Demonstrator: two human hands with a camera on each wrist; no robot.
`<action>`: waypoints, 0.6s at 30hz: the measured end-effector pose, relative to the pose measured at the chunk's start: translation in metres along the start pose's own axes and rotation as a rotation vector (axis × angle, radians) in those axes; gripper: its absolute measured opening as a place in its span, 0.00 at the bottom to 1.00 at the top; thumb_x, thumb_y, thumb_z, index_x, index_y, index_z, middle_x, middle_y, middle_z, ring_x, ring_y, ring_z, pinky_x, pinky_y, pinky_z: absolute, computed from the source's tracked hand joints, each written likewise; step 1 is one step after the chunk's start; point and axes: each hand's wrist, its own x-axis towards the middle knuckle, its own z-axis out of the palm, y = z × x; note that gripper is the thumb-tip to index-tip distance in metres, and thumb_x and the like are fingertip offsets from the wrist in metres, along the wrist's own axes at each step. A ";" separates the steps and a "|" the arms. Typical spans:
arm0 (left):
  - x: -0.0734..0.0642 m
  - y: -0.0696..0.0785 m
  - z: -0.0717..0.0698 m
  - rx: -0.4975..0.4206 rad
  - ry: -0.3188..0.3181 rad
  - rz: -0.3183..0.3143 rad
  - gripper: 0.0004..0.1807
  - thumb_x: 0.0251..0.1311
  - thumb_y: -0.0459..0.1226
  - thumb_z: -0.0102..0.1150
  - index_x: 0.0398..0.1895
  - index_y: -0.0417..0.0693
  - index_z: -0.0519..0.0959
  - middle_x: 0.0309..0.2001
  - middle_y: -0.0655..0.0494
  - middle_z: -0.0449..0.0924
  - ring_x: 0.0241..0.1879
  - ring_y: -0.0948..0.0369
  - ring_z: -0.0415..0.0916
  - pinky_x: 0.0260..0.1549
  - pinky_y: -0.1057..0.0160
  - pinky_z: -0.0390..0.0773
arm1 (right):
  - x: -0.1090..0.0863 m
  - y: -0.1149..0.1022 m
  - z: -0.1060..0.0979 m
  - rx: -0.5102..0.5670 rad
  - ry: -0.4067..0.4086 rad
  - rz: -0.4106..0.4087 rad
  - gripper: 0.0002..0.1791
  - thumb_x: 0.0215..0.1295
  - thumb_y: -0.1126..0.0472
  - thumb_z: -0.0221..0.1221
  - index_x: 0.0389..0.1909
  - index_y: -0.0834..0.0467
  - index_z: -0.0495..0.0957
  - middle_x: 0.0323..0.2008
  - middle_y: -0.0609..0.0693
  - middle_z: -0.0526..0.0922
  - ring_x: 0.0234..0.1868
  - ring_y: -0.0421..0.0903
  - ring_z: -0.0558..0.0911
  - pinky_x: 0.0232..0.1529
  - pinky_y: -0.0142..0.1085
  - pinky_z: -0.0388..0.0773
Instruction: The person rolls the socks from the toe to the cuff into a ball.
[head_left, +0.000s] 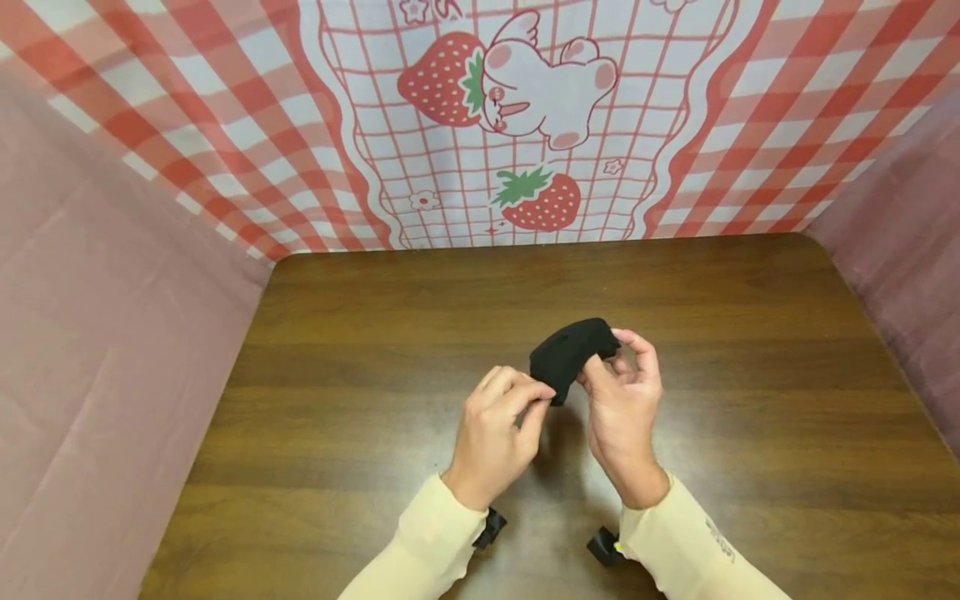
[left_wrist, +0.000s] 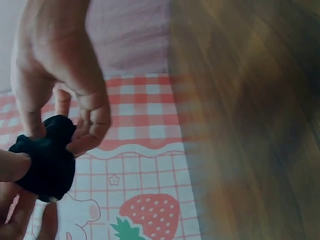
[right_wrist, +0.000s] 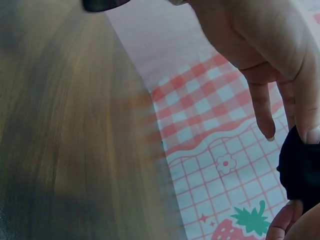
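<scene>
A folded piece of soft black cloth (head_left: 572, 354), perhaps a sock, is held up over the table between both hands. The left hand (head_left: 497, 429) pinches its lower left end between thumb and fingertips. At the other end, the right hand (head_left: 626, 417) grips the cloth, thumb on the near side and fingers behind. In the left wrist view the black cloth (left_wrist: 47, 157) looks bunched, with the left hand (left_wrist: 62, 55) above it. Only part of the cloth (right_wrist: 300, 167) shows at the edge of the right wrist view, under the right hand (right_wrist: 265, 42).
Below the hands lies a brown wooden table (head_left: 337, 467). A red-and-white checked curtain (head_left: 277, 125) with strawberry prints hangs behind it. Pink cloth walls (head_left: 112, 333) stand at both sides. Each wrist wears a small black device (head_left: 603, 547) by the cream sleeve.
</scene>
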 end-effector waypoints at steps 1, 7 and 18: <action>-0.001 0.000 0.001 0.021 0.021 0.025 0.05 0.55 0.25 0.65 0.30 0.42 0.85 0.30 0.56 0.79 0.31 0.60 0.76 0.32 0.68 0.76 | 0.000 0.000 0.000 -0.017 0.002 0.003 0.17 0.58 0.80 0.61 0.44 0.61 0.73 0.33 0.56 0.78 0.25 0.43 0.78 0.27 0.33 0.79; -0.007 -0.005 0.004 0.120 0.110 0.181 0.07 0.50 0.24 0.63 0.30 0.43 0.86 0.27 0.55 0.78 0.27 0.60 0.78 0.30 0.68 0.78 | -0.002 0.000 -0.002 -0.091 0.010 0.042 0.17 0.59 0.78 0.62 0.45 0.60 0.73 0.31 0.54 0.78 0.24 0.42 0.78 0.28 0.34 0.80; -0.013 -0.018 0.010 0.190 0.172 0.351 0.06 0.57 0.28 0.61 0.27 0.42 0.86 0.24 0.54 0.75 0.22 0.61 0.73 0.24 0.71 0.77 | 0.000 0.001 -0.003 -0.195 0.035 0.138 0.18 0.59 0.79 0.61 0.44 0.57 0.76 0.26 0.50 0.75 0.22 0.41 0.76 0.25 0.32 0.78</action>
